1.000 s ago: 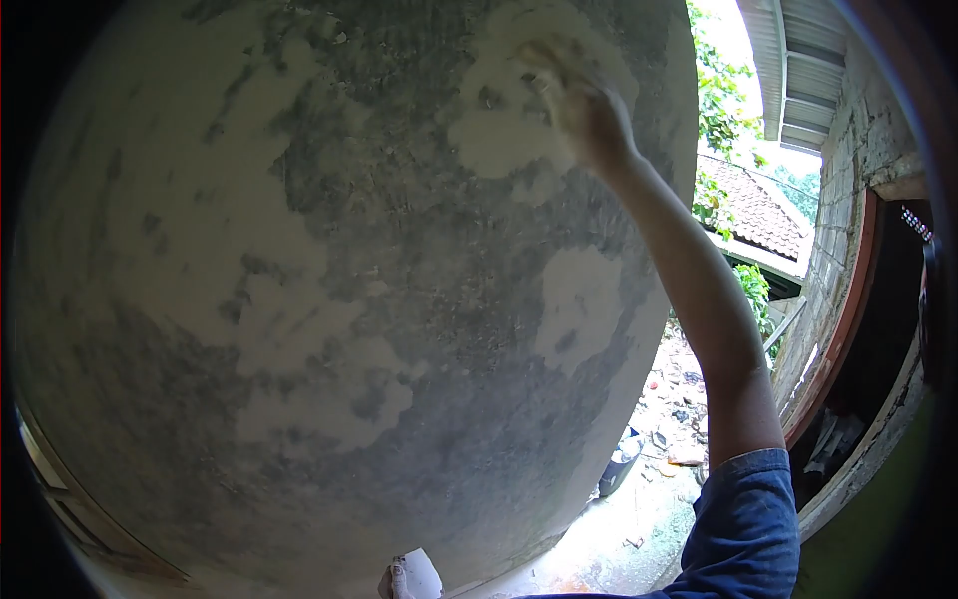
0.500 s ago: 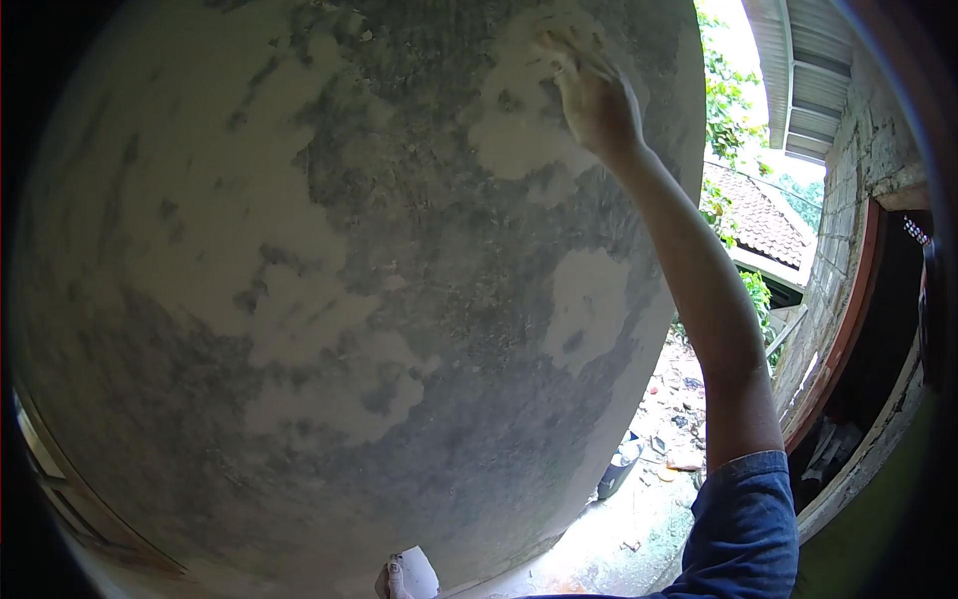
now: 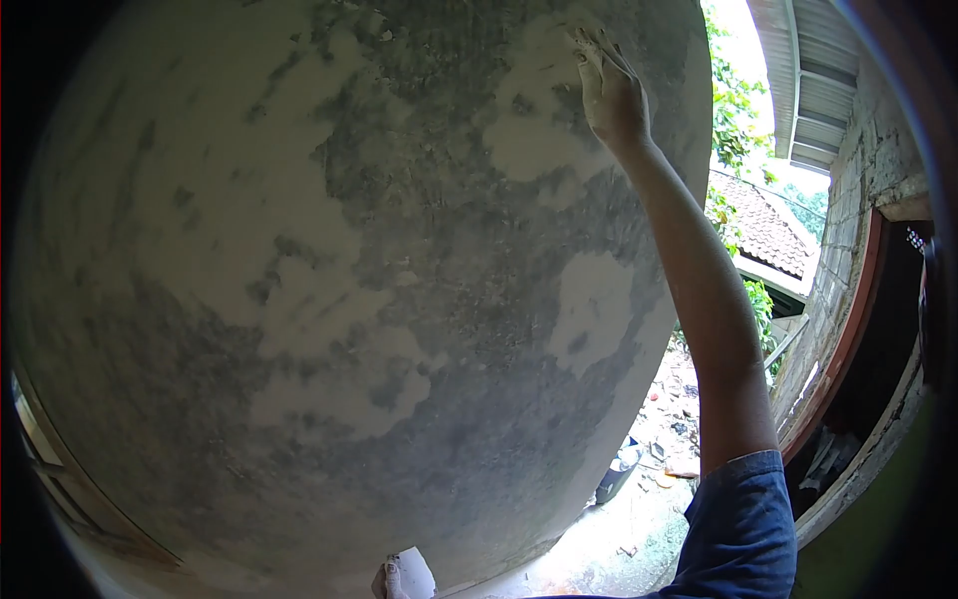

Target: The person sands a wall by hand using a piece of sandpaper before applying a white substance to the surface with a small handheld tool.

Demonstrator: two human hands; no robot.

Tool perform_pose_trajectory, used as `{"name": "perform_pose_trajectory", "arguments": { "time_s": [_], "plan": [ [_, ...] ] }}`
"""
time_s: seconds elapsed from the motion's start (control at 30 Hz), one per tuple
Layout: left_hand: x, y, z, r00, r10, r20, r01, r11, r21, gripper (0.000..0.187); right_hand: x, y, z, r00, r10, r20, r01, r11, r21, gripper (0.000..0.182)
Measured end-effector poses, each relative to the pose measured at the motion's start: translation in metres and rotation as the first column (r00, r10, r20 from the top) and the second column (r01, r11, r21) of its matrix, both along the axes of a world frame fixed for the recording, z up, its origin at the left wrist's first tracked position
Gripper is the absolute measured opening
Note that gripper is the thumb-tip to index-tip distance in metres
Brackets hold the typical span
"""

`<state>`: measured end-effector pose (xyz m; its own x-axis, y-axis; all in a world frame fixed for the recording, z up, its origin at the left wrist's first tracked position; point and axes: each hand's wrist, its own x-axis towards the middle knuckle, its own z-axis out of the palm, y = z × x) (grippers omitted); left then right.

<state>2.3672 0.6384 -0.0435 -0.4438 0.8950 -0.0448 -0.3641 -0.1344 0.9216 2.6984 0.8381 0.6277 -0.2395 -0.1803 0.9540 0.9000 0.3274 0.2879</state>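
My right hand [image 3: 613, 98] is raised high against a grey plaster wall [image 3: 469, 260], with its whitened fingers stretched up along the surface. Whether something thin lies under the palm is hidden. Around and below that hand spreads a pale smooth patch [image 3: 534, 135], one of several on the darker, rough wall. Low in the view, my left hand [image 3: 390, 579] grips a small flat white piece [image 3: 416, 573], its thumb lying over one edge. Much of this hand is cut off by the bottom of the picture.
Past the wall's right edge lies bright ground strewn with rubble [image 3: 674, 404], and a dark bucket [image 3: 617, 473] stands near the wall foot. Farther right are a block wall [image 3: 848, 235] and a reddish door frame [image 3: 843, 349]. A metal roof [image 3: 813, 85] hangs above.
My right hand has shifted slightly right and down in the picture, its fingers now sharper. The view has moved a little as well. My left hand still holds the white piece.
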Motion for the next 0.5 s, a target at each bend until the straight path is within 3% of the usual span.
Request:
{"name": "perform_pose_trajectory", "arguments": {
  "time_s": [0.13, 0.2, 0.23, 0.3, 0.43, 0.5],
  "plan": [
    [-0.001, 0.004, -0.013, 0.998, -0.017, 0.063, 0.015, 0.999, 0.029, 0.04, -0.034, 0.008, -0.037, 0.999, 0.021, -0.028, -0.021, 1.0, 0.001, 0.034],
    [-0.002, 0.005, -0.017, 0.996, -0.005, 0.084, -0.002, 0.997, 0.079, 0.04, -0.051, -0.004, -0.077, 0.988, -0.051, 0.148, 0.053, 0.999, -0.005, 0.035],
    [-0.003, 0.003, -0.014, 0.995, -0.037, 0.094, 0.033, 0.998, 0.048, 0.04, -0.05, -0.007, -0.096, 0.988, -0.052, 0.148, 0.054, 0.999, -0.009, 0.035],
    [-0.002, 0.001, -0.003, 0.992, -0.07, 0.103, 0.069, 0.997, 0.014, 0.04, -0.043, -0.01, -0.126, 0.932, -0.056, 0.359, 0.085, 0.994, -0.066, 0.034],
    [-0.003, 0.0, 0.008, 0.992, -0.085, 0.089, 0.08, 0.995, 0.061, 0.04, -0.02, -0.006, -0.117, 0.927, -0.145, 0.347, 0.149, 0.989, 0.014, 0.034],
    [-0.004, 0.002, 0.006, 0.988, -0.114, 0.108, 0.11, 0.993, 0.045, 0.04, -0.02, -0.005, -0.114, 0.988, -0.111, 0.104, 0.116, 0.992, -0.039, 0.033]
  ]
}}
